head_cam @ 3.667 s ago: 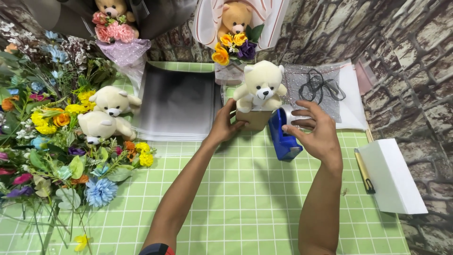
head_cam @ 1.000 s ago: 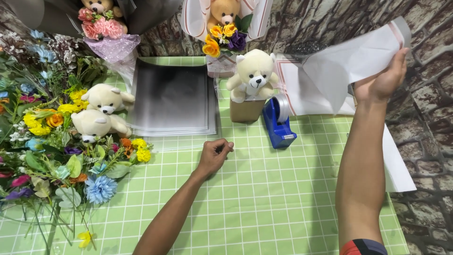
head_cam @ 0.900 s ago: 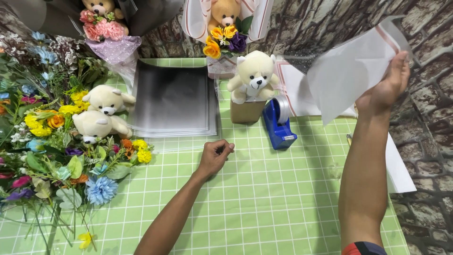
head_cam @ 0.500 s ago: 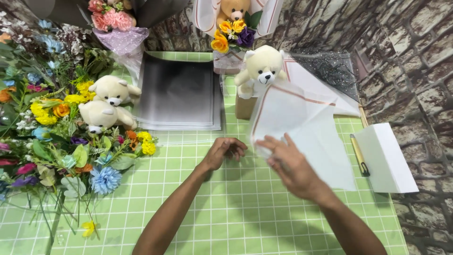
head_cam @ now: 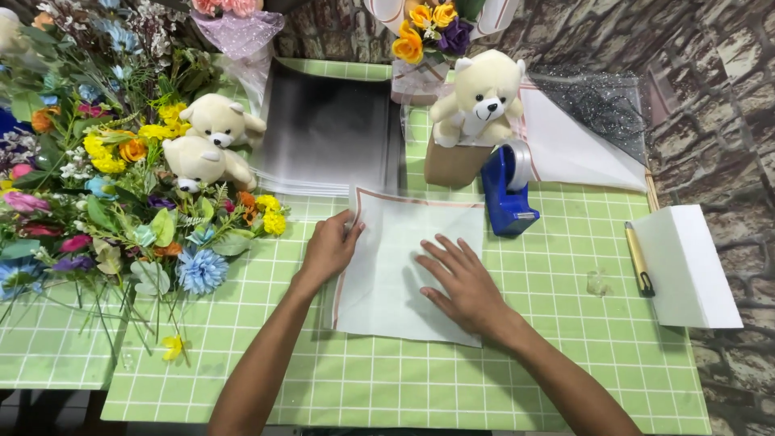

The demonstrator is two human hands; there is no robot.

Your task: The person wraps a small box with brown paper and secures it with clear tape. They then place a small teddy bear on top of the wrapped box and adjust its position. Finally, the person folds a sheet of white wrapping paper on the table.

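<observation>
A white sheet (head_cam: 404, 266) with a thin red border lies flat on the green checked tabletop (head_cam: 565, 355). The right hand (head_cam: 460, 282) rests on top of the sheet, palm down, its fingers (head_cam: 440, 254) spread apart and flat, clamped on nothing. The left hand (head_cam: 329, 249) is at the left edge of the sheet; its fingers (head_cam: 349, 230) are curled together at the edge near the upper left corner, but I cannot tell if they pinch the sheet or only touch it.

Beyond the right fingers, a blue tape dispenser (head_cam: 507, 190) stands just past the top right corner of the sheet. Beside it is a brown box (head_cam: 452, 161) that holds a cream bear (head_cam: 478, 97), which sits in its top. Behind the box, a wrapped bouquet (head_cam: 424, 32) holds orange, yellow and purple flowers.

Beyond the left fingers lies a stack of clear sheets (head_cam: 331, 129). To the left of the left hand, two more bears (head_cam: 206, 141) lie among a pile of flowers (head_cam: 89, 169). Well to the right of the right hand are a pen (head_cam: 638, 258) and a white pad (head_cam: 686, 266).
</observation>
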